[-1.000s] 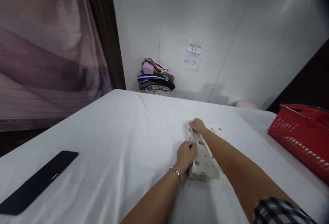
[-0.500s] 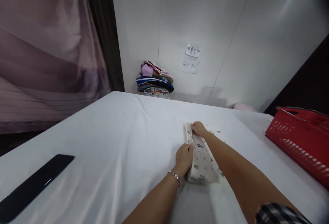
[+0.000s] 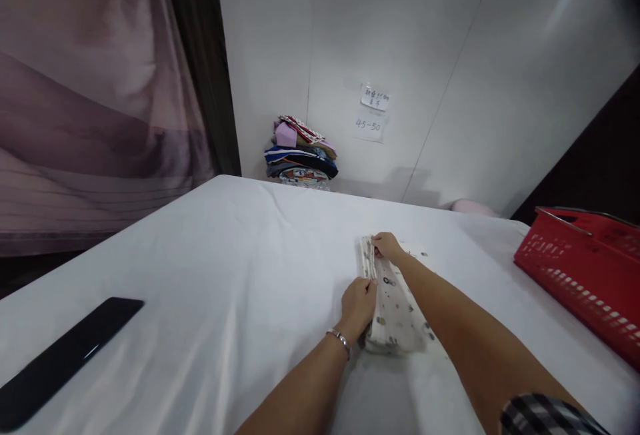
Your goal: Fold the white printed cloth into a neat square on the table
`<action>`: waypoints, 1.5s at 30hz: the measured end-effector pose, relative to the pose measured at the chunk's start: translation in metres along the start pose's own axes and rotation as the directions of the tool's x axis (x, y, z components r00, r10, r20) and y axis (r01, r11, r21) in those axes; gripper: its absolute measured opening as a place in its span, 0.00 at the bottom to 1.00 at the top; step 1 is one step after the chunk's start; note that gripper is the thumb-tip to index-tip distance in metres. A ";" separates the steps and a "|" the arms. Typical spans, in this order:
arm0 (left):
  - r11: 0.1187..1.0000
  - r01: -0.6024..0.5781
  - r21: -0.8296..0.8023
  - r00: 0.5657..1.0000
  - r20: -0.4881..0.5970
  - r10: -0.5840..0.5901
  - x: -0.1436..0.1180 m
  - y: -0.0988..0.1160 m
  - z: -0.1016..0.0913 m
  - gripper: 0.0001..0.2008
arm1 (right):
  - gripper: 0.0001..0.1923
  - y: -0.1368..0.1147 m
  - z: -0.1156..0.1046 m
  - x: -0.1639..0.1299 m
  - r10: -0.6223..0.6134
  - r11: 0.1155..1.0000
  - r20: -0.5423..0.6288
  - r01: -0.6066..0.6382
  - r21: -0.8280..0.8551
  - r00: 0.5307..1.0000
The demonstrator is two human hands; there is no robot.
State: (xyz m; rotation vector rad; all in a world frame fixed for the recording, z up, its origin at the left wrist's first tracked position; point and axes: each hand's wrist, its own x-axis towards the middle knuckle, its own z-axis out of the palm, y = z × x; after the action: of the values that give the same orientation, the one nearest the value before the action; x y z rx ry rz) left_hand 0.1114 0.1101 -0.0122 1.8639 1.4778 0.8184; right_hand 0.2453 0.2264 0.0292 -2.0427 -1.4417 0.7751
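A folded white cloth with small printed figures (image 3: 395, 312) lies on the white-covered table (image 3: 225, 275), right of centre. My left hand (image 3: 359, 304), with a bracelet at the wrist, grips the cloth's near left edge. My right hand (image 3: 386, 246) pinches the far end of the same edge, its forearm lying across the cloth. Part of the cloth is hidden under that arm.
A red plastic basket (image 3: 580, 272) stands at the right edge of the table. A black phone (image 3: 65, 358) lies near the front left. A stack of folded clothes (image 3: 301, 153) rests against the wall beyond the table, under paper notes (image 3: 374, 110).
Both hands have stayed on the cloth's left edge. The folded stack has been drawn together slightly and the view has shifted a little.
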 end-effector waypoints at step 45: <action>1.000 0.018 -0.022 0.999 -0.027 -0.019 -0.001 0.006 -0.003 0.11 | 0.07 -0.004 0.012 0.008 -0.069 0.962 0.048 0.080 -0.262 0.996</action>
State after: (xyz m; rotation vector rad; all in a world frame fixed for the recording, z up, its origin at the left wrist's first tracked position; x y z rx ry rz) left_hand 0.1124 0.1081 -0.0058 1.8271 1.4950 0.8505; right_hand 0.2361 0.2363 0.0225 -2.1621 -1.7125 0.6216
